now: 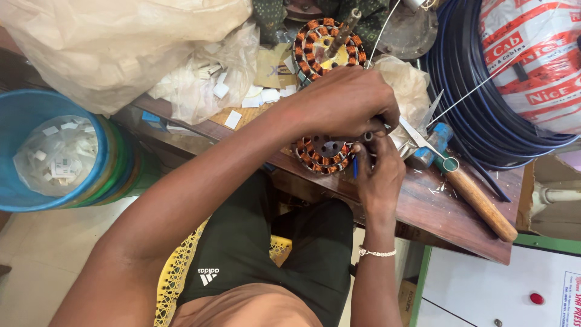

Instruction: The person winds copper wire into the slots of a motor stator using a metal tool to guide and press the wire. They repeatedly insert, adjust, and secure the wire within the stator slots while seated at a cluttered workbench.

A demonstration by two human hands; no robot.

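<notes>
A round motor stator with copper-coloured windings [319, 156] lies on the wooden bench [423, 206] in front of me. My left hand [345, 103] reaches over from the left and is clamped on its far right side, hiding that part. My right hand [380, 172] comes up from below, fingers pinched against the stator's right edge. A thin blue stick-like tool [355, 168] pokes down out of those fingers. Where its tip meets the windings is hidden by my hands.
A second wound stator with a shaft [324, 45] sits behind. Left: stacked blue buckets [24, 115] holding bagged white slips, and big plastic bags [121, 42]. Right: coiled blue cable [460, 91], a wooden-handled tool [484, 206], a metal blade [417, 136], a white cabinet [496, 284].
</notes>
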